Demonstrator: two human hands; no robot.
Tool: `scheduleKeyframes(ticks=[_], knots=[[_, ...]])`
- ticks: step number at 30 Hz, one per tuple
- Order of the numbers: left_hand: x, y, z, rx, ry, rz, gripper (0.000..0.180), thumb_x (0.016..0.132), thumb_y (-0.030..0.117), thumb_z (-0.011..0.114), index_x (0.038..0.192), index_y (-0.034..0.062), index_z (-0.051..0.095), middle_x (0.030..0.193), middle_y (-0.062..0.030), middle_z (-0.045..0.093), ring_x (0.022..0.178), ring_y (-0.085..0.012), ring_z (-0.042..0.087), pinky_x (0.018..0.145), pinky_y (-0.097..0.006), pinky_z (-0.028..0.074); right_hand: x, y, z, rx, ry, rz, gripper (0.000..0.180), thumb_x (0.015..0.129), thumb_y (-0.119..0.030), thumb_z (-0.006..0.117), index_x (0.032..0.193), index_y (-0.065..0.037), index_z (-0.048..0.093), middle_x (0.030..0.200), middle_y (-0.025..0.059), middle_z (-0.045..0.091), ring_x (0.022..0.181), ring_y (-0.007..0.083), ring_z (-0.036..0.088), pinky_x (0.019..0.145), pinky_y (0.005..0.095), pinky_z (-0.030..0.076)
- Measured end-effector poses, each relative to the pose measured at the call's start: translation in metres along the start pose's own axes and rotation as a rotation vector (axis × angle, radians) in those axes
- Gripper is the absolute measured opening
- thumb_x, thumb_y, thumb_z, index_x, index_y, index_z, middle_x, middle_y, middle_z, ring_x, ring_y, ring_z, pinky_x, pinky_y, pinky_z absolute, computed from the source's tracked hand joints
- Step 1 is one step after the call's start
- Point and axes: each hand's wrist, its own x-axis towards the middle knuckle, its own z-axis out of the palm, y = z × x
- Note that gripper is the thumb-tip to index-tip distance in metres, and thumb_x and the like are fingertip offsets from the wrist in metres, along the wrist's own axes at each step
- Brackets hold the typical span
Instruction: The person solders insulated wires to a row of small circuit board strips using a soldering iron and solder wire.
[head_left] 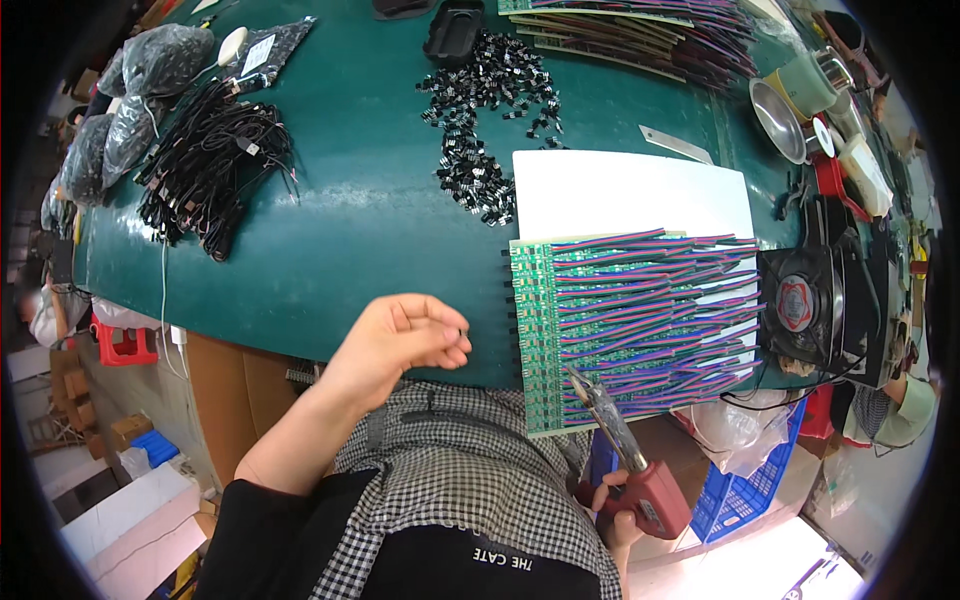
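Observation:
My left hand [405, 345] is closed in a pinch over the table's near edge, left of the circuit boards. A tiny dark part [460, 334] shows at its fingertips, too small to make out fully. My right hand [622, 515] grips the red handle of a soldering gun [655, 503]. Its metal tip points up and left, over the lower part of a panel of green circuit boards [535, 335]. Bundles of coloured wires [650, 300] run rightward from the boards. Small black parts line the panel's left edge. A white sheet [630, 190] lies partly under the panel.
Small black parts [480, 150] lie heaped beyond the panel, beside a black tray [453, 32]. Black USB cables [215, 160] and wrapped bundles [165, 60] sit at left. A fan [797, 303] stands at right; more wired boards [610, 40] lie at the back. A blue basket [745, 490] is below.

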Motion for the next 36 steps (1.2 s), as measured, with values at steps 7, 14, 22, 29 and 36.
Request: scheduleKeyframes(ticks=[7, 14, 22, 29, 36], knots=[[-0.023, -0.022, 0.045, 0.21, -0.091, 0.078, 0.009, 0.088, -0.005, 0.051, 0.095, 0.0006, 0.048, 0.086, -0.0105, 0.064, 0.08, -0.0166, 0.064, 0.073, -0.028, 0.054, 0.001, -0.005, 0.003, -0.042, 0.009, 0.062, 0.07, 0.069, -0.046, 0.078, 0.106, 0.008, 0.055, 0.082, 0.0105, 0.062, 0.06, 0.0164, 0.056, 0.058, 0.0265, 0.043], [-0.019, -0.02, 0.052, 0.363, -0.073, 0.042, 0.006, 0.087, -0.003, 0.055, 0.094, -0.0026, 0.053, 0.087, -0.0096, 0.065, 0.081, -0.0142, 0.065, 0.075, -0.027, 0.054, 0.001, -0.001, 0.002, 0.013, 0.051, 0.09, 0.07, 0.062, -0.04, 0.084, 0.101, 0.011, 0.055, 0.083, 0.0135, 0.066, 0.058, 0.016, 0.059, 0.056, 0.026, 0.046], [-0.021, -0.024, 0.058, 0.608, -0.005, 0.25, 0.013, 0.084, -0.005, 0.056, 0.097, -0.0033, 0.052, 0.087, -0.0106, 0.066, 0.08, -0.0151, 0.066, 0.071, -0.026, 0.054, -0.008, 0.009, -0.016, -0.105, -0.061, 0.165, 0.075, 0.066, -0.052, 0.077, 0.108, 0.005, 0.052, 0.078, 0.0082, 0.056, 0.061, 0.0141, 0.052, 0.058, 0.0272, 0.043], [-0.017, -0.034, 0.056, 0.402, 0.014, 0.178, 0.016, 0.086, -0.006, 0.054, 0.098, 0.0, 0.045, 0.083, -0.0077, 0.064, 0.078, -0.0137, 0.065, 0.07, -0.025, 0.053, -0.005, 0.01, -0.012, -0.241, -0.018, 0.031, 0.057, 0.068, -0.051, 0.074, 0.089, 0.001, 0.064, 0.065, 0.0016, 0.063, 0.056, 0.0124, 0.058, 0.054, 0.0238, 0.045], [-0.018, -0.036, 0.059, 0.337, 0.049, 0.222, 0.009, 0.085, -0.002, 0.056, 0.092, -0.0002, 0.05, 0.081, -0.0062, 0.064, 0.075, -0.009, 0.062, 0.065, -0.023, 0.05, -0.025, 0.037, -0.045, -0.54, -0.003, -0.025, 0.05, 0.065, -0.044, 0.073, 0.095, -0.006, 0.065, 0.081, 0.0053, 0.065, 0.07, 0.0242, 0.063, 0.061, 0.0333, 0.049]])
